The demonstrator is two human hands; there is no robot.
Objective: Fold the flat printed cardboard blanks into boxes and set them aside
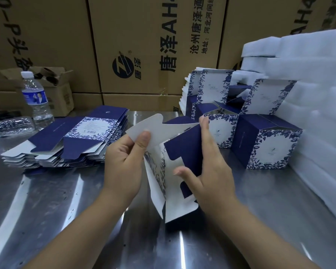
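At counter centre, held just above the steel counter (66, 200): one partly folded blue-and-white cardboard blank (182, 150). Left hand (124, 162) pinches its white upper flap between thumb and fingers. Right hand (208, 171) grips the dark blue panel, fingers stretched along it and thumb on the white inner face. Left side of counter: stack of flat blanks (66, 144), upright water bottle (35, 98). Right side: folded boxes (268, 146), beside white foam sheets (308, 94). Back edge: corrugated cartons (144, 45).
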